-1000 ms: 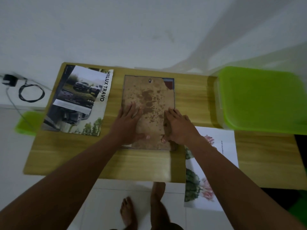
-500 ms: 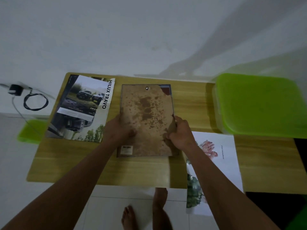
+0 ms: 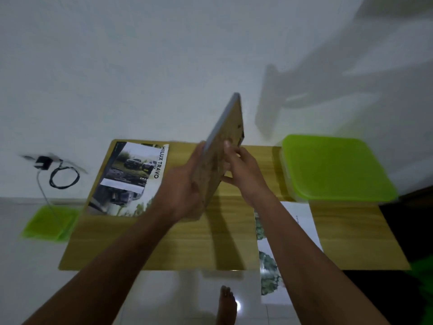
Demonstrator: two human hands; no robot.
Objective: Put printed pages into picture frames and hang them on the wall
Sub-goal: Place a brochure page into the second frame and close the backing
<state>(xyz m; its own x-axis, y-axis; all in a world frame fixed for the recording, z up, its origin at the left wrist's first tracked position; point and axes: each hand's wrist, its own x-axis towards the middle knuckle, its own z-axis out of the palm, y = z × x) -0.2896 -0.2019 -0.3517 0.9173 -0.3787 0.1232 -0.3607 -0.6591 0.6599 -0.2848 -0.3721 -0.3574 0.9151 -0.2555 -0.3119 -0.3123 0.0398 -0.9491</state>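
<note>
One picture frame point(image 3: 220, 151) stands tilted above the desk point(image 3: 187, 245). Two printed pages are in view: a truck brochure point(image 3: 131, 179) at the left and a plant print point(image 3: 302, 221) at the right near edge. One green-lidded box point(image 3: 332, 167) sits far right. One green lid point(image 3: 50, 222) and one coiled cable point(image 3: 63, 177) lie on the floor at left. Two hands; one bare foot point(image 3: 226, 303).
</note>
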